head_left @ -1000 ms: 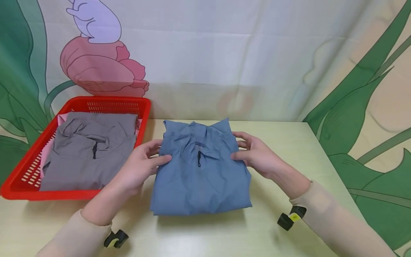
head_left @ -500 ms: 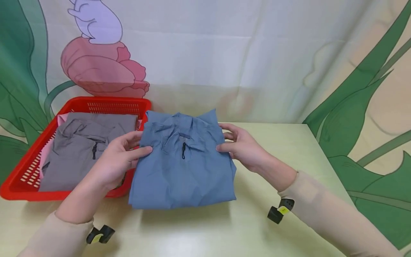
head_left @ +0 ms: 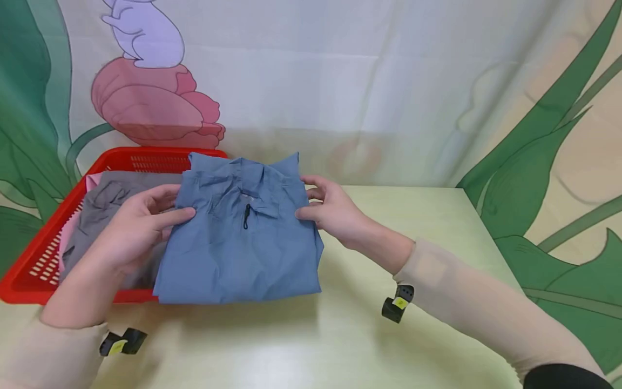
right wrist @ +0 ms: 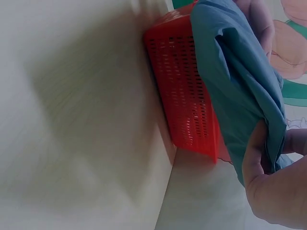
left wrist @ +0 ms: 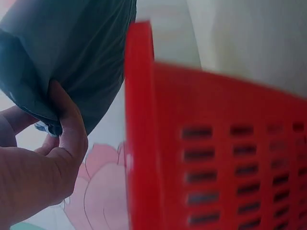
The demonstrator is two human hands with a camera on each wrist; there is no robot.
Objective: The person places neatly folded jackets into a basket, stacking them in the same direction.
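Note:
A folded blue garment [head_left: 238, 248] with a collar and a short black zip pull is held up off the table by both hands. My left hand [head_left: 141, 221] pinches its left edge, thumb on top and fingers beneath. On the opposite edge my right hand [head_left: 335, 210] grips it the same way. The garment's left part hangs over the right side of a red plastic basket [head_left: 29, 270]. Inside the basket lies a folded grey garment [head_left: 116, 194], partly hidden by the blue one and my left hand. In the right wrist view the blue garment's folded layers [right wrist: 240, 81] show from the side.
Pink cloth [head_left: 68, 237] shows under the grey garment along the basket's left wall. The basket stands on a pale table [head_left: 413, 216] at the left. A printed curtain [head_left: 301, 81] hangs behind the table.
Both hands have carried the blue garment left and slightly away from me, from above the table to partly over the basket. The basket has stayed in place.

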